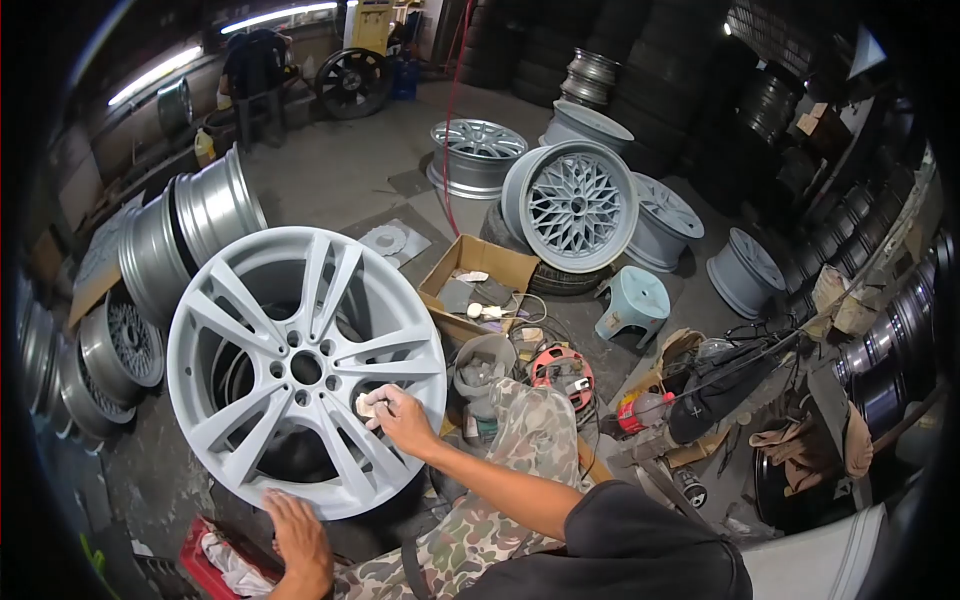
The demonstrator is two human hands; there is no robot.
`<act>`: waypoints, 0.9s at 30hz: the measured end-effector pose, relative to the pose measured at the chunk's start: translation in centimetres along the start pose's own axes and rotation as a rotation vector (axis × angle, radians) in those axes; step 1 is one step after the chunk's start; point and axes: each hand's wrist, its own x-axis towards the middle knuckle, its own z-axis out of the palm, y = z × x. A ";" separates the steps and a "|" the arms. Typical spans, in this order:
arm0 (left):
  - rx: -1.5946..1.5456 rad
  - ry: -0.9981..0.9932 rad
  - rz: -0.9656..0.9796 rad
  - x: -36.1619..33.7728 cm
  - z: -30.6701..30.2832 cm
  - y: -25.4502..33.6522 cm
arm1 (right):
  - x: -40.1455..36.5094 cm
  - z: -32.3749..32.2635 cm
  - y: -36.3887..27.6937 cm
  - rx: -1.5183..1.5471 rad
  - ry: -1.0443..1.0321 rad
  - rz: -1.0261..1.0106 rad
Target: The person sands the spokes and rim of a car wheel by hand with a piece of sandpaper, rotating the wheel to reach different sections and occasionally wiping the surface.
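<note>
Right hand (408,424) pinching a whitish pad (364,405) at the four-o'clock spot of the wheel (286,387) toward my eleven, left hand (298,540) open near its six, I'm apparently rubbing it; next calls for even strokes.

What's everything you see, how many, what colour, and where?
Spoked wheel: one, pale grey, front left
Pad: one, cream, at the spoked wheel
Other wheels: over ten, mostly silver or grey, all around
Tyres: many, black, back
Stool: one, pale blue-green, right of middle
Cardboard box: one, brown, middle
Bottle: one, red and clear, right of middle
Jug: one, yellow, back left
Container: one, red, bottom left
Strip lights: two, white, upper left
Other person: one, dark clothes, back left
Small clutter: many bits, mixed colours, lower right
Trousers: one pair, camouflage, bottom middle
Shirt: one, black, bottom right
Left grip: one, whitish fingers, near the wheel's lower edge
Right grip: one, whitish fingers, holding the pad
</note>
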 end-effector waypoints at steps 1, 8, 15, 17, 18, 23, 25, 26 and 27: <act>-0.021 0.003 0.091 -0.2 -1.1 0.6 | -0.2 0.3 0.2 0.044 0.021 -0.021; -0.467 0.297 0.375 -0.5 -3.3 2.2 | -0.9 0.9 1.6 -0.043 -0.050 -0.050; -0.603 0.052 -0.017 -1.2 -6.1 -8.5 | -2.1 1.5 -2.7 -0.202 -0.202 -0.142; -0.819 0.120 -0.152 -1.2 -7.0 -12.7 | -2.7 2.0 -5.0 -0.321 -0.214 -0.238; -0.925 0.162 -0.240 -1.2 -6.9 -14.2 | -3.2 2.5 -5.9 -0.293 -0.264 -0.331; -1.142 0.492 -0.471 0.0 -3.0 -18.3 | -6.7 5.1 -5.8 -0.300 -0.495 -0.524; -1.260 0.530 -0.522 0.3 -1.2 -19.2 | -8.1 4.9 -5.0 -0.407 -0.579 -0.593; -1.259 0.532 -0.547 0.2 -0.3 -19.6 | -8.6 5.1 -4.7 -0.403 -0.599 -0.606; -1.304 0.495 -0.521 0.3 0.5 -19.8 | -9.2 5.0 -4.5 -0.403 -0.557 -0.574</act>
